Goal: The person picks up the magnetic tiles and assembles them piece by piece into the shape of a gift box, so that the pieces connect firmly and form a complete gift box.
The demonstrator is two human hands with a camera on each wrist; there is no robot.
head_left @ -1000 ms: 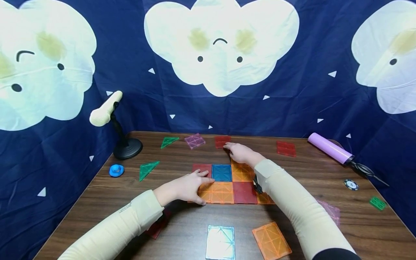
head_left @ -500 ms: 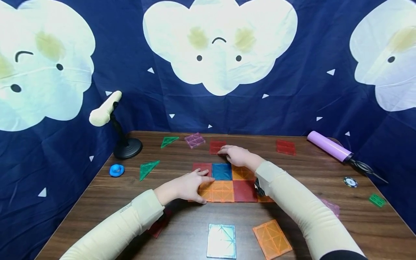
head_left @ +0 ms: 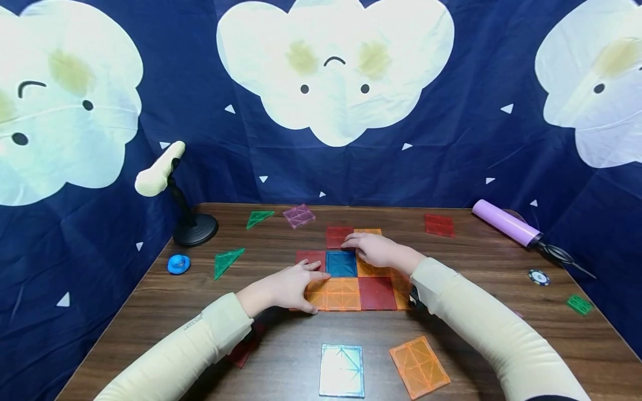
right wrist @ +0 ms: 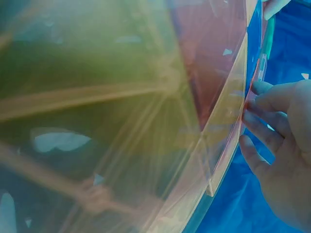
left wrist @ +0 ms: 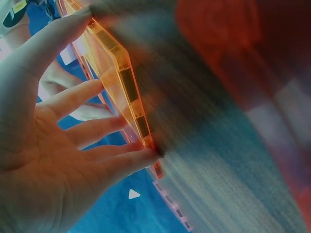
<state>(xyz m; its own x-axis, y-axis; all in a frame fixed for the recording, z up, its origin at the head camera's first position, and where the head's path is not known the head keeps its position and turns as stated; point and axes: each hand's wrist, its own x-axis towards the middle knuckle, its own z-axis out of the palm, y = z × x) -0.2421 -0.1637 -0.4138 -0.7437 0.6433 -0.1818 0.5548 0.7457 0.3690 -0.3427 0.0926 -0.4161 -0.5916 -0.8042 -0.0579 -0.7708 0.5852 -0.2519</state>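
Observation:
Flat translucent magnetic tiles lie edge to edge mid-table. Among them are a blue tile [head_left: 341, 264], orange tiles [head_left: 343, 294] and a dark red tile [head_left: 377, 293]. My left hand [head_left: 288, 287] rests at the left end with its fingers spread. Its fingertips touch an orange tile's edge [left wrist: 127, 80] and reach a red tile [head_left: 307, 256]. My right hand [head_left: 376, 249] is over the back right of the group, its fingertips on a red tile [head_left: 338, 235]. That tile sits behind the blue one, beside an orange tile [head_left: 368, 230] partly covered by the hand.
Nearer me lie a pale blue tile [head_left: 342, 370] and an orange tile [head_left: 419, 366]. Around the back are green triangles [head_left: 228, 262], a purple tile [head_left: 298, 216] and another red tile [head_left: 439, 225]. A black stand [head_left: 194, 229] is left; a purple pump [head_left: 506, 224] lies right.
My right hand has drawn the back red tile toward me and up against the group, sliding it left and then slightly right. My left hand stays in place.

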